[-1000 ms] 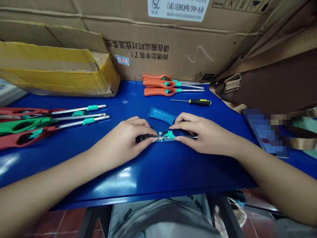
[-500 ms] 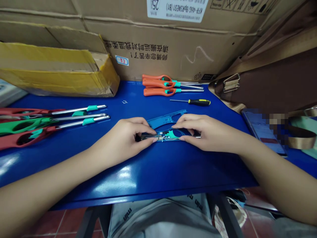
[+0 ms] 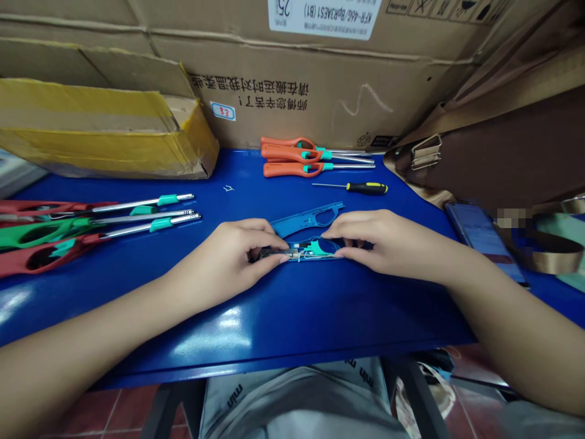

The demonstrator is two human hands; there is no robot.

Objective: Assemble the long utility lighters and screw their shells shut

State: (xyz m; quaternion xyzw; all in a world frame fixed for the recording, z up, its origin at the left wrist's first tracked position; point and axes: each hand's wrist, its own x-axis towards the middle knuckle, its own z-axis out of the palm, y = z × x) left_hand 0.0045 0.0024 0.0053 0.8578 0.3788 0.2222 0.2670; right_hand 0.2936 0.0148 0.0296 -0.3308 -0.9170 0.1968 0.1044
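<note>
On the blue table (image 3: 283, 311) lies a long lighter taken apart (image 3: 301, 250), with a teal trigger and its inner parts showing. My left hand (image 3: 237, 256) pinches its left end, fingers closed. My right hand (image 3: 384, 241) presses fingers on its right end, over the metal tube. A loose blue shell half (image 3: 305, 219) lies flat just behind the two hands.
Several finished lighters, red and green (image 3: 91, 228), lie at the left; orange ones (image 3: 301, 157) at the back. A black and yellow screwdriver (image 3: 361, 187) lies behind my right hand. A phone (image 3: 484, 238) and a brown bag (image 3: 503, 152) are at the right, cardboard boxes (image 3: 109, 128) behind.
The loose blue shell half, tipped up a second ago, has come to lie flat behind the hands. Both hands stay pinched on the open lighter, barely shifted.
</note>
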